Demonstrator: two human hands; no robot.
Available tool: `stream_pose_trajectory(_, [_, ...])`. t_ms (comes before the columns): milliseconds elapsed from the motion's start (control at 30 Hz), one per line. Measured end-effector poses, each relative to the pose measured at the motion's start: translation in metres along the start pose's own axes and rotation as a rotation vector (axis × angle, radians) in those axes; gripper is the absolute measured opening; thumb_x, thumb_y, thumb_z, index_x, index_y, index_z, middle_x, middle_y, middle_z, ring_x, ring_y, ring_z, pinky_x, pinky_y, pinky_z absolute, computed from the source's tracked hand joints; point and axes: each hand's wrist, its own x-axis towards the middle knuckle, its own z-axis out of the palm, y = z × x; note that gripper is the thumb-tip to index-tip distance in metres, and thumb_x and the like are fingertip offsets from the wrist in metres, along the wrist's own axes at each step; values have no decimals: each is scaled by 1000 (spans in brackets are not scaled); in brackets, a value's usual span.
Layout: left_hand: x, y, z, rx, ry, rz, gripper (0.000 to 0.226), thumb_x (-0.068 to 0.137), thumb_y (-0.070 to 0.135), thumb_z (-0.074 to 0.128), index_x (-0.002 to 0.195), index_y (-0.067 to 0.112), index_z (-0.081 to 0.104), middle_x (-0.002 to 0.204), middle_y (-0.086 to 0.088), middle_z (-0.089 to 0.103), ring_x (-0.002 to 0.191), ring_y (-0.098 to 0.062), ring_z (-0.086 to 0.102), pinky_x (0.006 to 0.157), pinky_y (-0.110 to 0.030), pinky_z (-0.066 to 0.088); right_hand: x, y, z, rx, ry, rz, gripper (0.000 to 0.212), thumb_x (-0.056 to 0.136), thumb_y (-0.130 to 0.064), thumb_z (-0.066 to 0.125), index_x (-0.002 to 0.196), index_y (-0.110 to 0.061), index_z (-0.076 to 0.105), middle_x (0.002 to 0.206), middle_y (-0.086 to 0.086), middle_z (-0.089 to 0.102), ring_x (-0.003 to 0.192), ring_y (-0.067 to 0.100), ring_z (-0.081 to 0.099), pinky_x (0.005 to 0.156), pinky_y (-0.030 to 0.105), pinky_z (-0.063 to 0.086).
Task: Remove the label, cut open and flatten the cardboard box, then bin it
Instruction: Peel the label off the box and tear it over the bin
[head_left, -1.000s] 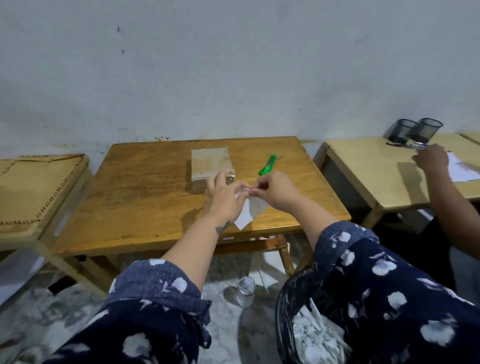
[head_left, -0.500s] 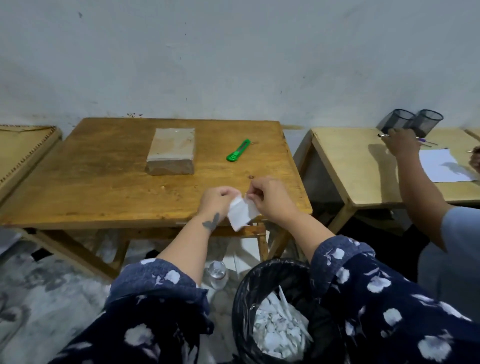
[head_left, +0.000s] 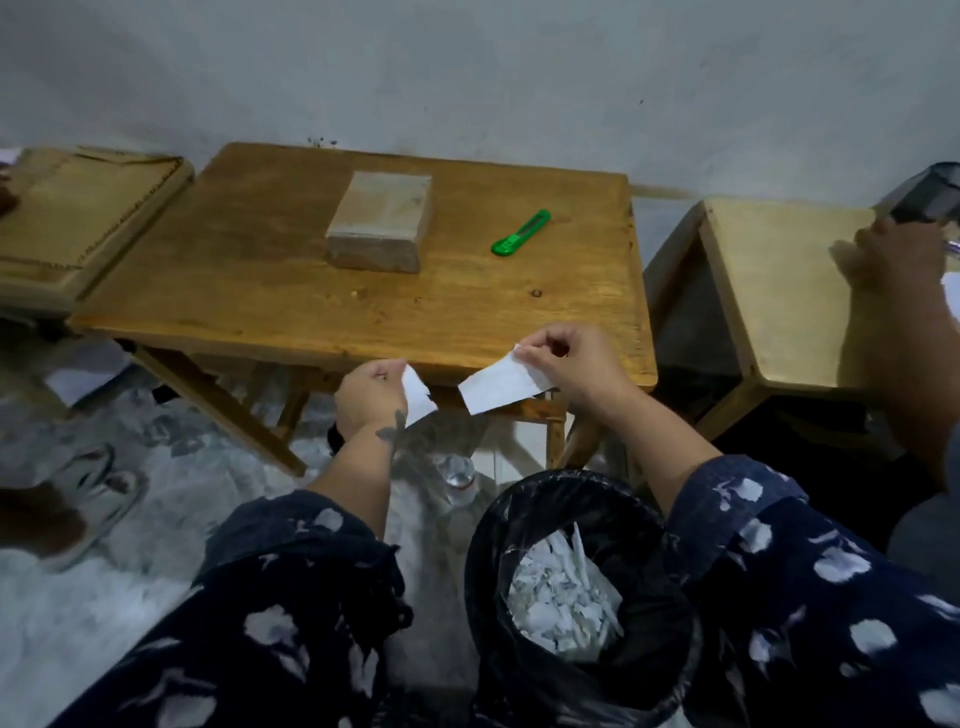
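- Cardboard box (head_left: 378, 221) is lying flat and closed on the far middle of the wooden desk (head_left: 260, 291), its top bare and brown, with no hand touching it.
- Just to its right, apart from it, a green utility knife (head_left: 521, 232) is resting on the desk, angled toward the far right corner.
- In the head view, the left hand (head_left: 370, 395) is hovering off the near edge of the desk, its grip pinching a small white piece of label (head_left: 418, 396) with a ragged torn edge.
- The right hand (head_left: 571, 366) is hovering beside it at the desk's near edge, its grip pinching a larger white piece of label (head_left: 503, 387) by its upper corner; the two pieces are hanging apart with a clear gap between them.
- Both forearms are coming out of dark blue sleeves (head_left: 810, 587) patterned with white flowers.
- Below the right hand, on the floor, a bin (head_left: 574, 597) lined with a black bag is standing open, holding a heap of torn white scraps.
- A clear bottle (head_left: 456, 475) is standing on the floor between the bin and the desk legs.
- At the right edge another person's hand (head_left: 901, 257) is resting on a neighbouring paler desk (head_left: 779, 291), near a dark mesh holder (head_left: 932, 197).
- At the left a third desk (head_left: 78, 208) is carrying a flattened brown sheet.
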Motion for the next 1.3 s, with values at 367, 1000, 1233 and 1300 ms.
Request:
stream_pose_trajectory(367, [-32, 17, 0, -297, -537, -239, 17, 84, 33, 67, 86, 17, 70, 63, 2, 64, 60, -12, 56, 61, -25, 47, -4, 8, 25, -6, 56, -20, 3, 86, -19, 66, 85, -21, 68, 79, -12, 61, 74, 8, 55, 67, 24, 44])
stream_pose_trajectory(1000, [-47, -2, -36, -534, -326, -89, 10, 85, 19, 70, 93, 13, 71, 82, -2, 70, 75, -18, 67, 59, -21, 53, -47, -13, 89, -379, 73, 7, 45, 82, -62, 54, 116, -35, 66, 123, -13, 64, 121, 19, 49, 98, 42, 31])
stream_pose_trajectory(1233, [-56, -18, -55, -554, -356, -53, 18, 83, 26, 72, 98, 16, 71, 92, -3, 72, 86, -18, 66, 82, -32, 55, -69, -29, 111, -65, 31, 162, 28, 86, -48, 59, 70, -29, 72, 77, -8, 73, 85, 14, 64, 97, 50, 41])
stream_pose_trajectory(1300, [-57, -25, -58, -490, -334, 19, 15, 83, 26, 72, 94, 16, 69, 93, -2, 69, 86, -16, 64, 82, -31, 53, -76, -33, 108, -143, 66, 170, 25, 87, -45, 61, 74, -27, 73, 80, -7, 73, 86, 15, 63, 89, 41, 41])
